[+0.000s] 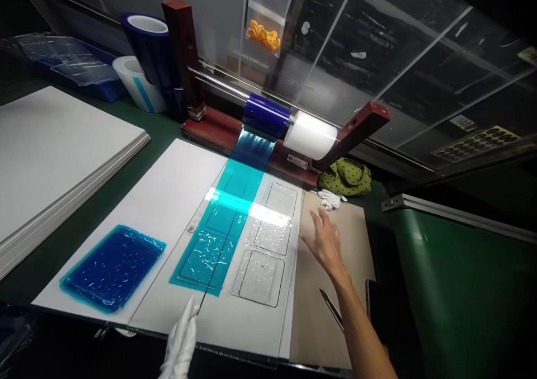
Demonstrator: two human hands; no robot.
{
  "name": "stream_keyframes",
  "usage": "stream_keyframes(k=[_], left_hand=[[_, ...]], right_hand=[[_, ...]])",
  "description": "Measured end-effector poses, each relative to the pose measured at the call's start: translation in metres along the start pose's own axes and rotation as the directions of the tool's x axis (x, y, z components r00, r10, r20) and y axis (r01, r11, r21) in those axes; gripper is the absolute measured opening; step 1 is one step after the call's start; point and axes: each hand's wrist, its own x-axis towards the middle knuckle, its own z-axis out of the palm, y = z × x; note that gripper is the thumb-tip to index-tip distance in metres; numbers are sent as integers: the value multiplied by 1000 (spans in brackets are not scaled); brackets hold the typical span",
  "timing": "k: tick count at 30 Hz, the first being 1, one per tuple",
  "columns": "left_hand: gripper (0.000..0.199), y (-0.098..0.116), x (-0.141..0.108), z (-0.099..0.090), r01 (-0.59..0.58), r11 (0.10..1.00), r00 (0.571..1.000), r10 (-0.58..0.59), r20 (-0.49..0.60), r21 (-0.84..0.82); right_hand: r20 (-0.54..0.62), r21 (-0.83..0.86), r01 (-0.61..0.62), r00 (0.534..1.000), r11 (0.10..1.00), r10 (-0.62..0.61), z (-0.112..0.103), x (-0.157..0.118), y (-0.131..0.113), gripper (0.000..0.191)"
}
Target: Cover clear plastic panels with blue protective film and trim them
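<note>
Head view: left hand (pixel 182 334) and right hand (pixel 326 244) are hovering open, while the blue film (pixel 241 186) is probably needing straight, wrinkle-free tension from its roll (pixel 267 115).

Your left hand (pixel 181 339) is gloved in white; you see a teal strip (pixel 221 218), a dark blue pile (pixel 113 267) edged teal, a deep blue roll (pixel 267 114), a reddish-brown stand (pixel 212 127) and a black-dotted green pouch (pixel 347 176).

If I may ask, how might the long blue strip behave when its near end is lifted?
The strip would probably flop, as it looks thin and see-through. Its glossy surface may be slippery. A pull might turn the blue roll it comes from.
</note>
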Motion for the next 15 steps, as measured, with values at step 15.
stream_keyframes(k=[15], left_hand=[[37,65,70,18,-236,730,969,126,214,641]], right_hand=[[202,168,-519,851,838,486,48,-205,35,29]])
